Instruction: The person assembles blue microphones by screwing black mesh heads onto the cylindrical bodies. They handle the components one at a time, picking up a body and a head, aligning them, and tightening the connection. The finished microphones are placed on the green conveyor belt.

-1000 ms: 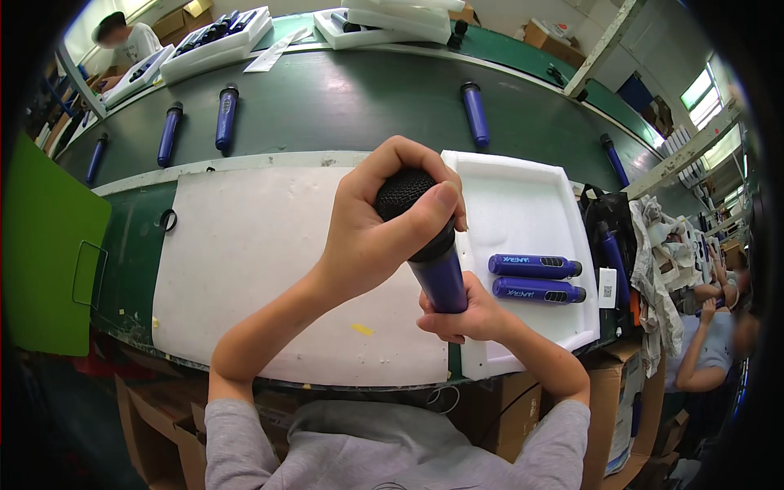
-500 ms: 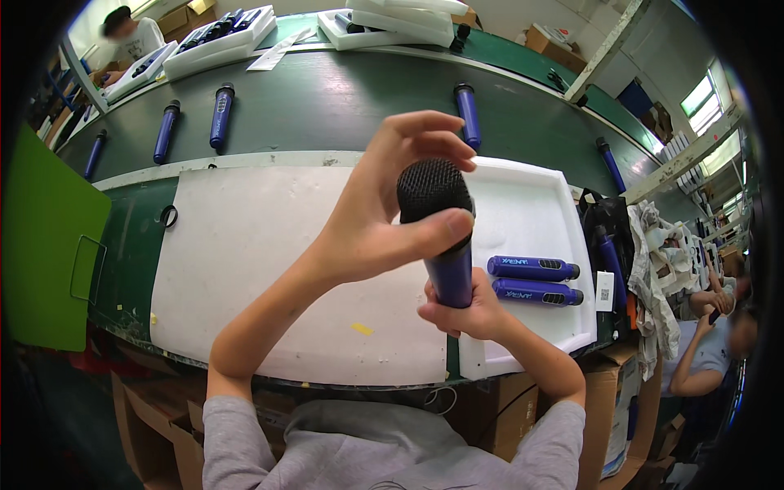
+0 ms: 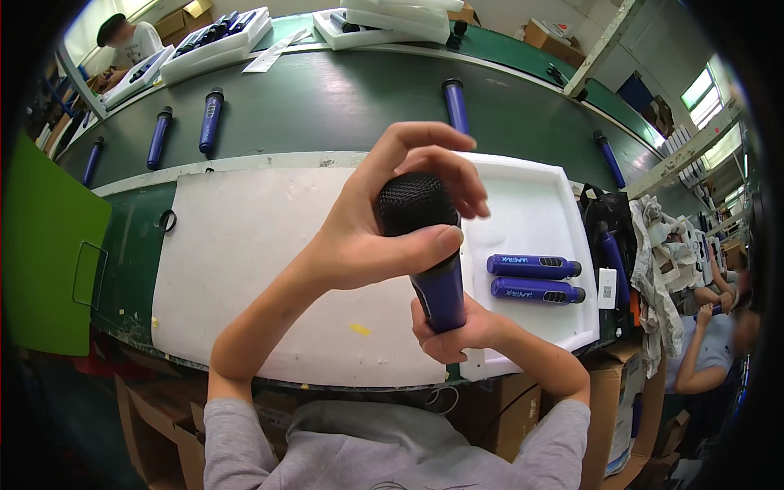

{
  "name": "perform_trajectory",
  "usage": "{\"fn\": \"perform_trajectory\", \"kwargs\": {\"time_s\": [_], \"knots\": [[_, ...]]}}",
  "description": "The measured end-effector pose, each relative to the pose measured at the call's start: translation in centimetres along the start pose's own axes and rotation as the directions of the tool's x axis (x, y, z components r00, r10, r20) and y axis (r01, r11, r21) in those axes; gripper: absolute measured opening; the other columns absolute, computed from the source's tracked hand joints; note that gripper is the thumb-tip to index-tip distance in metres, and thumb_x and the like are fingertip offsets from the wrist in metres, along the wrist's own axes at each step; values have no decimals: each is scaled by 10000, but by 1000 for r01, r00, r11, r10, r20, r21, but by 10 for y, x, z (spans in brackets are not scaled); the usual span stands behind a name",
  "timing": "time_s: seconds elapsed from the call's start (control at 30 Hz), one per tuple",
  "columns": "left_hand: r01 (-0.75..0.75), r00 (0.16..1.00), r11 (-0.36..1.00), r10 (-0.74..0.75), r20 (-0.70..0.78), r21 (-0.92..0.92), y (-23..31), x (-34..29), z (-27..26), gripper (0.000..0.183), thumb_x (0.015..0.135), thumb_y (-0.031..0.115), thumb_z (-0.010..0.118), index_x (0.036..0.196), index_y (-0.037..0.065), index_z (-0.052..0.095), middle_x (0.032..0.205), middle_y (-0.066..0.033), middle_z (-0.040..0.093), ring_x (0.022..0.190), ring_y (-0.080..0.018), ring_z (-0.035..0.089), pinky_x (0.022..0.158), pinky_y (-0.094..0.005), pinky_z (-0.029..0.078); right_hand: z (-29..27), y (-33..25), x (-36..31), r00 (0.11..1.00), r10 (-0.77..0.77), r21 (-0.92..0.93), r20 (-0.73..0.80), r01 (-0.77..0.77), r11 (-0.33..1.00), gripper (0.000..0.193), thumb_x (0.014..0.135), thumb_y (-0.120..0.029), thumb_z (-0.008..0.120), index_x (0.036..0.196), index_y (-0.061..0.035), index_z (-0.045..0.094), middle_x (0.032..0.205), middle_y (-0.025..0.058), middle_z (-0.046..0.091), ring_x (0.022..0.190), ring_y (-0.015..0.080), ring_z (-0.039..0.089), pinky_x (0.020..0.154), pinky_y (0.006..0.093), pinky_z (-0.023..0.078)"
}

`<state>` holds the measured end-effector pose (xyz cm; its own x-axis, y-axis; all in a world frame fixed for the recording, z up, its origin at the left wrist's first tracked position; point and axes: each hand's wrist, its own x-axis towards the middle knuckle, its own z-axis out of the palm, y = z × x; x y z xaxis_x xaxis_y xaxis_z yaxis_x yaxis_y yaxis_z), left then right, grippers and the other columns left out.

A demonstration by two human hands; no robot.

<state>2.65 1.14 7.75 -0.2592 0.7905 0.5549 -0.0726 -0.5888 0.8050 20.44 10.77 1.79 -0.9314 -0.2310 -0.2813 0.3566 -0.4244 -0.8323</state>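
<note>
A microphone [image 3: 438, 298] with a blue body and black mesh head is held tilted above the work surface, its head up and toward the far side. My right hand [image 3: 480, 331] is closed round the lower end of the blue body. My left hand [image 3: 355, 237] curls round the mesh head, thumb pressed along the black collar and fingers arched over the far side. Whether all those fingertips touch the mesh is hard to see. To the right, a white foam tray [image 3: 531, 184] holds two blue microphone bodies [image 3: 535, 266] lying side by side, without mesh heads.
A white board [image 3: 245, 269] covers the table, with a black ring [image 3: 168, 220] at its left edge. Beyond runs a dark green belt [image 3: 327, 98] carrying several blue microphones [image 3: 211, 122]. A green bin [image 3: 49, 245] stands left. Co-workers sit far left and at right.
Both hands have brought the microphone slightly nearer to me and to the left. My left fingers have curled further over the head. Microphones on the belt have shifted left.
</note>
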Motion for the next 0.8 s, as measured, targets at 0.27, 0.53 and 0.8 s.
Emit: {"fn": "perform_trajectory", "kwargs": {"time_s": [0.27,0.53,0.8], "knots": [[185,936,939,-79,-342,290,8,-7,9,567,907,326,728,1284,-13,474,1010,-120,623,953,-232,670,873,-357,537,3,4,10,775,-513,-656,-369,174,735,200,864,-129,735,819,-57,554,617,-27,526,523,41,471,484,241,374],[-35,997,993,26,78,117,4,-5,1,303,908,85,612,1176,10,491,962,-112,628,906,-203,663,834,-338,535,2,5,2,998,-48,-38,29,49,998,241,865,-52,704,761,-97,492,583,-34,469,451,70,479,430,265,362],[205,915,935,-79,-395,288,19,-10,16,310,933,124,677,1180,-1,536,904,-72,649,853,-141,670,775,-265,536,4,11,16,663,-645,-816,-380,89,572,220,863,-158,722,880,-1,569,637,16,550,549,84,492,518,282,419]]}}
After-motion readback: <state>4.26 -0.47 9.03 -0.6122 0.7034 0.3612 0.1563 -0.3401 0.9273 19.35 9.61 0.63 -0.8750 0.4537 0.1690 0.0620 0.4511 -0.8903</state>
